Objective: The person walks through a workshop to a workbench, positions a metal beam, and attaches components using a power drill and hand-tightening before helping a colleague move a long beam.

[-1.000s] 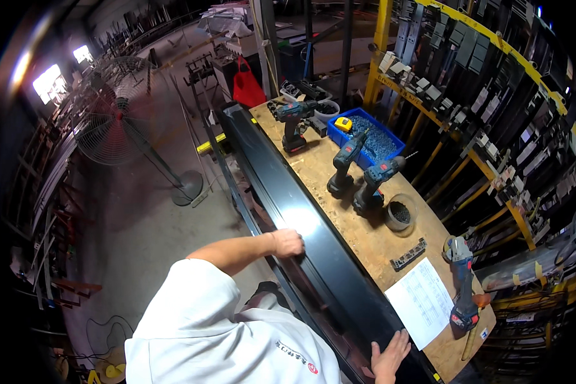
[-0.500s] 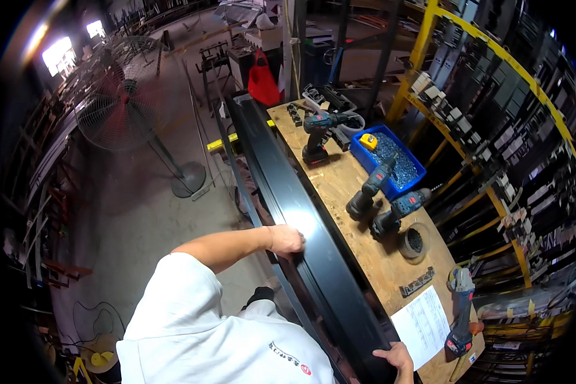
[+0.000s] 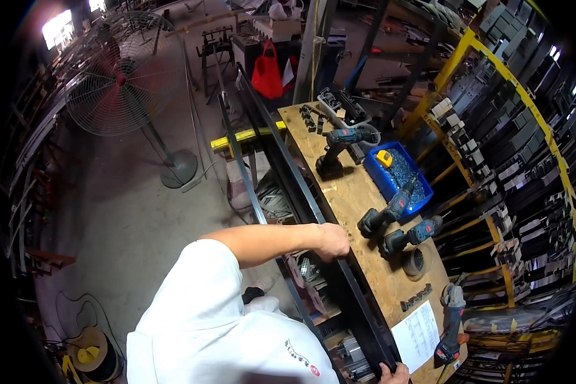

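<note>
A long black metal profile (image 3: 299, 184) runs from the far middle toward me along the left edge of the workbench, standing tilted on its narrow side. My left hand (image 3: 333, 243) is closed over its upper edge, about midway along, with the fingertips hidden. At the near end my right hand (image 3: 395, 374) grips the profile, thumb on the near side; the lower picture edge cuts this hand off. A thinner dark metal bar (image 3: 246, 182) runs alongside to the left, apart from both hands.
The wooden workbench (image 3: 355, 221) carries several cordless drills (image 3: 342, 144), a blue bin (image 3: 422, 200) of screws, a clear tub (image 3: 417, 262), a paper sheet (image 3: 416, 339) and an angle grinder (image 3: 452, 320). A yellow support beam (image 3: 246, 136) crosses beneath the profile. Left stands a fan (image 3: 121, 80).
The profile has turned from broad face up onto its narrow side, toward the bench. My left hand has moved right with it; my right hand stays at the near end. The view has shifted slightly.
</note>
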`<state>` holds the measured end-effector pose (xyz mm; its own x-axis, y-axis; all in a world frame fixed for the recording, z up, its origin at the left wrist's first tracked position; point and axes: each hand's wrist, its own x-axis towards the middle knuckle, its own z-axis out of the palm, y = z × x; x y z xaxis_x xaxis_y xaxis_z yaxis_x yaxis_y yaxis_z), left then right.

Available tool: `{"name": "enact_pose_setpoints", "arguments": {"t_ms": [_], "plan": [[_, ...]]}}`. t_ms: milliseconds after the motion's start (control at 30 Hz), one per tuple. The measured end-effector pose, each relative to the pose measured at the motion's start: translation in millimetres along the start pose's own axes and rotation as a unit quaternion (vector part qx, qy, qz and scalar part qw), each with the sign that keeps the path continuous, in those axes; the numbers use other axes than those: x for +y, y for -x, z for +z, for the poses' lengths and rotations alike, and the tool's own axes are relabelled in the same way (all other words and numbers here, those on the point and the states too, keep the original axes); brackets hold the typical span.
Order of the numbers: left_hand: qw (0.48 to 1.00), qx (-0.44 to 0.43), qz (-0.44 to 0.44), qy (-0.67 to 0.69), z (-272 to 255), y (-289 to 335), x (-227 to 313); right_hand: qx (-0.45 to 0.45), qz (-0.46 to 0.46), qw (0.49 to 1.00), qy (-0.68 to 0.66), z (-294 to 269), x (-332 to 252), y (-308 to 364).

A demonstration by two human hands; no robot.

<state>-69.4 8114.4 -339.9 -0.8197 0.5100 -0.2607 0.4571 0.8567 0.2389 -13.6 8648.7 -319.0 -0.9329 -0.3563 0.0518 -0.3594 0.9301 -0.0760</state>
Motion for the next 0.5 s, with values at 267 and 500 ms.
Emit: {"name": "enact_pose_setpoints", "arguments": {"t_ms": [267, 500], "plan": [[0.991, 0.129, -0.027, -0.009, 23.2, -0.1, -45.6, 0.070, -0.079, 0.994, 0.012, 39.8, -2.8, -18.5], [0.995, 0.086, -0.049, 0.007, 52.6, 11.7, -87.2, 0.085, -0.080, 0.993, -0.029, 68.2, -53.0, -42.3]]}}
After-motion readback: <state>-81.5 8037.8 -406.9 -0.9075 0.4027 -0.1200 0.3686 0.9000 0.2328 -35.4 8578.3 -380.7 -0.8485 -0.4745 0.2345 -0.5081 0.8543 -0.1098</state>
